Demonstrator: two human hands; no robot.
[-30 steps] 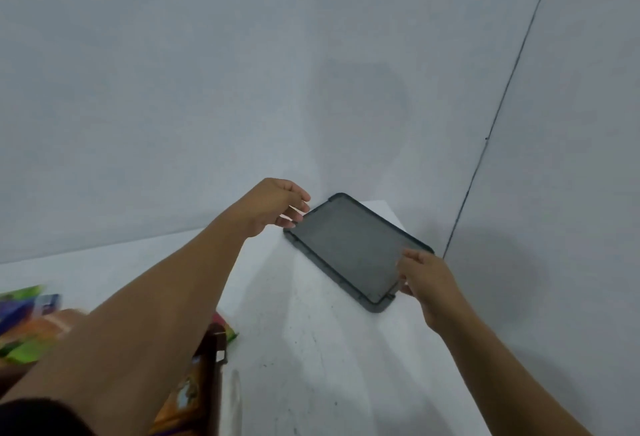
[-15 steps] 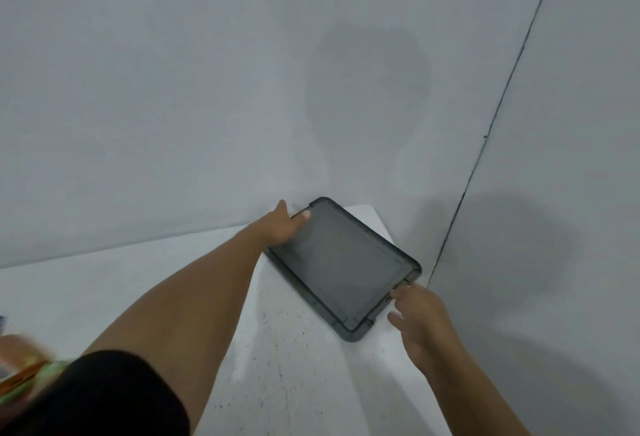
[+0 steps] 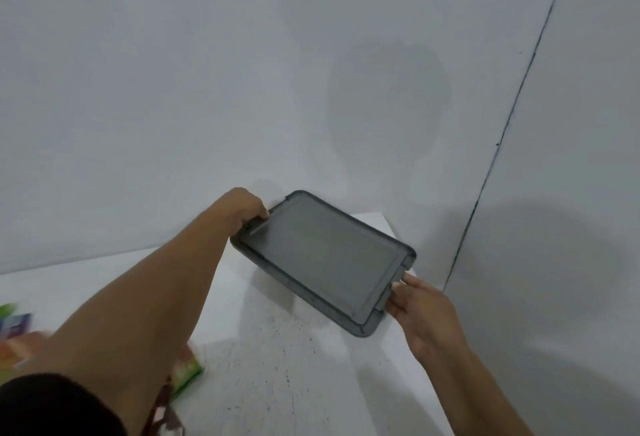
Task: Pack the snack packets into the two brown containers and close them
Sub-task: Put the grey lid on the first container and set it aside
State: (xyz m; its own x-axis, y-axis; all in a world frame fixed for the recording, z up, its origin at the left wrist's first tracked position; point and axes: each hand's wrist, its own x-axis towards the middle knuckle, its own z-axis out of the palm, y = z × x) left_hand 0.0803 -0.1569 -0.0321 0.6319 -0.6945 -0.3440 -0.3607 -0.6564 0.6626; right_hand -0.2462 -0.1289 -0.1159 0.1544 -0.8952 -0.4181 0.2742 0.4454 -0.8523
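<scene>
Head view from above: both hands grip a dark grey lid by its short ends, at the far corner of the white surface, close to the wall. Left hand has its fingers curled around the far end; right hand pinches the near end, fingers closed on the rim. Blurred snack packets lie at the left edge, one green packet beneath the left forearm.
</scene>
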